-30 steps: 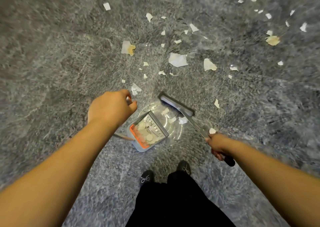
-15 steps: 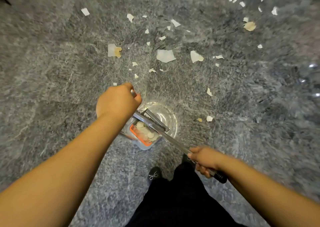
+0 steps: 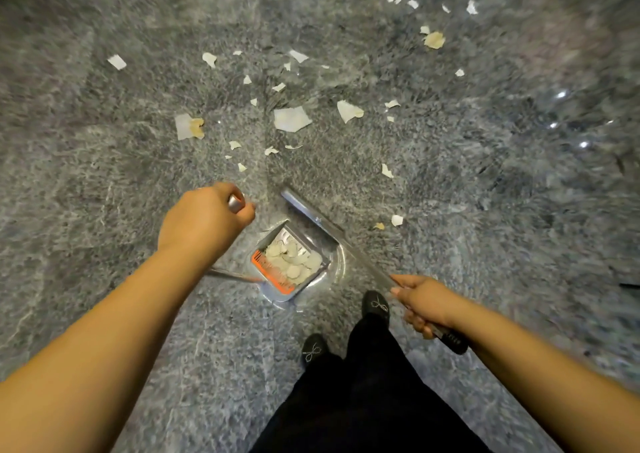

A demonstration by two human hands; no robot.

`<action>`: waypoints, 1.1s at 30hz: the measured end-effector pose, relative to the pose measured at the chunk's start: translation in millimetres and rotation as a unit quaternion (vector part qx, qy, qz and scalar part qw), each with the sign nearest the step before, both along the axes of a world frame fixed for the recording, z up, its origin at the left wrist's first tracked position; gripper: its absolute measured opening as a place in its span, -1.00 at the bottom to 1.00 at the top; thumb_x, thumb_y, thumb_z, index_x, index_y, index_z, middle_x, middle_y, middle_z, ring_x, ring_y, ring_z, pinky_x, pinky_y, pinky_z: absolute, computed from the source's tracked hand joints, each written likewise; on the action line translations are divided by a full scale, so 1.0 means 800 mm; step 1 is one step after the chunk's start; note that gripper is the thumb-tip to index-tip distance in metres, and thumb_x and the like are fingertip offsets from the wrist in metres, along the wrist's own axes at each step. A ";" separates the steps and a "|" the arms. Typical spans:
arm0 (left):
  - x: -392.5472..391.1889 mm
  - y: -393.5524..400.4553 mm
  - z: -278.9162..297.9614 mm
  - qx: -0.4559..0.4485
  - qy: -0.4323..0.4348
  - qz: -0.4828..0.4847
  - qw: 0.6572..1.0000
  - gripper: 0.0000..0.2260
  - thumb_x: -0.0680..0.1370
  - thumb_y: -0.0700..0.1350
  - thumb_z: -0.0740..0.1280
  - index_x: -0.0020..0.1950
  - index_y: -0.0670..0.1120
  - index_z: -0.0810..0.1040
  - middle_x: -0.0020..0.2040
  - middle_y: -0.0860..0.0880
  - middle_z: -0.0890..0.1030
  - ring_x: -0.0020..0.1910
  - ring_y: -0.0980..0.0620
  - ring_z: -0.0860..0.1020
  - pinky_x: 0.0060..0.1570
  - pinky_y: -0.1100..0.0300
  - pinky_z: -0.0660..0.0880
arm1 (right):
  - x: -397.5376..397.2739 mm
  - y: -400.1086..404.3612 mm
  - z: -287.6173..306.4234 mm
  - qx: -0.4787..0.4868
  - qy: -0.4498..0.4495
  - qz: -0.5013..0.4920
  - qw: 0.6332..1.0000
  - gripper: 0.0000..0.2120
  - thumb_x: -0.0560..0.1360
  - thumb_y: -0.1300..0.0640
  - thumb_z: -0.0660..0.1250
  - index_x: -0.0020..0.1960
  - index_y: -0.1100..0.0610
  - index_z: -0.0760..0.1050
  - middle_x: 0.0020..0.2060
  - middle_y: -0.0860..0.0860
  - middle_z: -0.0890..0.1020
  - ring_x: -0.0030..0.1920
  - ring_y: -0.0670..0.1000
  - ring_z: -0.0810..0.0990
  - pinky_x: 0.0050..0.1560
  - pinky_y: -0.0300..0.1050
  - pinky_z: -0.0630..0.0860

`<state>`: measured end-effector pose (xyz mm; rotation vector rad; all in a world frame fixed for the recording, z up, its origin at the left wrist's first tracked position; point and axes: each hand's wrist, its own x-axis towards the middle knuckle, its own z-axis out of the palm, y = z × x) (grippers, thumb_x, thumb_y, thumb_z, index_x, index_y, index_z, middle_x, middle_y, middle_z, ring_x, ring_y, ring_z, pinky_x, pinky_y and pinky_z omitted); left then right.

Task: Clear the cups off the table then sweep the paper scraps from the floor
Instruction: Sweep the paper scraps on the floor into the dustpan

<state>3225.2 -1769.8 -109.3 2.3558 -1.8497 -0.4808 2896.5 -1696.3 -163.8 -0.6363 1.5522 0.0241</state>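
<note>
My left hand (image 3: pixel 204 219) grips the top of the dustpan's metal handle (image 3: pixel 236 203). The grey dustpan (image 3: pixel 289 265) stands on the floor just ahead of my feet and holds several white scraps beside its orange comb. My right hand (image 3: pixel 420 302) grips the broom's handle (image 3: pixel 367 262) near its black end. The broom head (image 3: pixel 306 210) lies on the floor just beyond the pan's mouth. Many white and tan paper scraps (image 3: pixel 292 119) lie scattered on the floor farther ahead. Two small scraps (image 3: pixel 396 220) sit right of the broom head.
The floor (image 3: pixel 104 175) is grey marbled stone all around. My black shoes (image 3: pixel 375 305) and dark trousers are directly below the dustpan. No cups or table are in view.
The broom head swept into the pan's mouth, pushing scraps in, then moved back out beyond it. My right hand drew in, then out again. The left hand kept its hold.
</note>
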 end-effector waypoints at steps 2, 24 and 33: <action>-0.017 -0.006 0.004 -0.001 0.003 -0.037 0.999 -0.78 0.50 0.21 0.34 -0.11 0.08 0.54 -0.31 0.05 0.47 -0.26 -0.06 0.41 -0.36 0.17 0.28 | -0.015 0.003 0.000 -0.016 0.007 -0.018 1.000 -0.61 0.66 0.14 0.11 0.46 -0.08 0.27 -0.60 0.01 0.32 -0.64 -0.06 0.26 -0.58 -0.31 0.24; -0.279 -0.128 -0.003 -0.007 -0.016 -0.259 0.966 -0.76 0.58 0.15 0.28 -0.02 -0.01 0.48 -0.07 -0.08 0.64 -0.04 -0.18 0.58 -0.29 0.12 0.29 | -0.213 -0.068 -0.026 -0.026 0.128 -0.029 0.991 -0.71 0.65 0.23 0.13 0.35 0.26 0.39 -0.44 0.14 0.42 -0.58 0.03 0.36 -0.56 -0.18 0.33; -0.286 -0.148 -0.005 -0.008 -0.037 -0.244 0.969 -0.74 0.56 0.17 0.28 -0.02 -0.02 0.52 -0.15 -0.09 0.63 -0.18 -0.16 0.52 -0.28 0.12 0.29 | -0.189 -0.055 -0.040 0.009 0.091 0.035 0.995 -0.62 0.64 0.17 0.10 0.44 0.23 0.29 -0.40 -0.04 0.40 -0.61 -0.17 0.40 -0.59 -0.37 0.32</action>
